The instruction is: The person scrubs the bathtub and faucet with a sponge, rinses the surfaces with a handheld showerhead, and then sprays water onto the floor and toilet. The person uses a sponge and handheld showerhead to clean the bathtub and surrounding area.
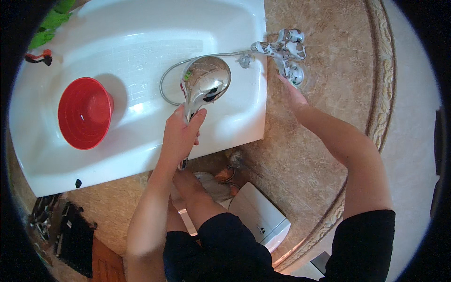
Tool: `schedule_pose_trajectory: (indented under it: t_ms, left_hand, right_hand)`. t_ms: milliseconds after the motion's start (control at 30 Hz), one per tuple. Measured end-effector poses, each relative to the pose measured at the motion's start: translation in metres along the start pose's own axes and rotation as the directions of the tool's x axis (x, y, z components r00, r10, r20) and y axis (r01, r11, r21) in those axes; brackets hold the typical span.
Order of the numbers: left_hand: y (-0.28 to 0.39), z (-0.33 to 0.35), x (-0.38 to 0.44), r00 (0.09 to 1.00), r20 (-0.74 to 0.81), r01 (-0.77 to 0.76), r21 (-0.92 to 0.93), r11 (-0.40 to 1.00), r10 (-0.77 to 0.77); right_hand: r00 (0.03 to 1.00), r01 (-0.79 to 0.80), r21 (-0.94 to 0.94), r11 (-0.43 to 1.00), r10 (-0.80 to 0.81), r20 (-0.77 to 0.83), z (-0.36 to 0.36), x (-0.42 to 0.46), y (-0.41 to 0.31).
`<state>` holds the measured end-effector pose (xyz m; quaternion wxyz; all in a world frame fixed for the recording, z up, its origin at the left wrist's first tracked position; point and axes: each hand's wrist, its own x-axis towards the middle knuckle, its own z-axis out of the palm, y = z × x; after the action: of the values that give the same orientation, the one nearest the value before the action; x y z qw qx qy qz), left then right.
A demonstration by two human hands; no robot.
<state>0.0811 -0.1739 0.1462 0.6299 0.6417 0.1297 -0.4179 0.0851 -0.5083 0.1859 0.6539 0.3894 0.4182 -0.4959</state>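
My left hand is wrapped around the handle of a chrome hand shower, its broad round head raised above the white bathtub. A thin metal hose loops behind the shower head toward the wall-mounted mixer tap. White foam coats much of the tap. My right hand is at the tap's near end, fingertips beside or against its round end. The picture does not settle whether those fingers grip it. Inside the tub, toward the left, stands a red plastic bucket.
Below the tub's near edge is a white toilet cistern. A black basket-like object and a brown wooden panel lie lower left. Green leaves hang over the far left rim. Brown tiled wall borders the tap.
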Motion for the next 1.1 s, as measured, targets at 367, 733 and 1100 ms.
schedule_pose_trajectory:
  t_ms: [367,733,1100]
  left_hand:
    - [0.036,-0.001,-0.012,0.999,0.047,-0.020,-0.001,1.000,0.020]
    - [0.036,-0.033,-0.021,0.970,-0.040,-0.210,0.348,0.914,0.239]
    - [0.054,-0.038,-0.027,0.984,0.010,-0.175,0.273,0.946,0.180]
  right_hand:
    - [0.918,-0.318,0.516,0.795,0.394,-0.043,0.072,-0.049,0.002]
    - [0.134,0.090,0.919,0.384,0.910,-0.393,0.011,-0.086,0.065]
    - [0.533,0.068,0.969,0.239,0.812,-0.238,0.047,-0.058,0.113]
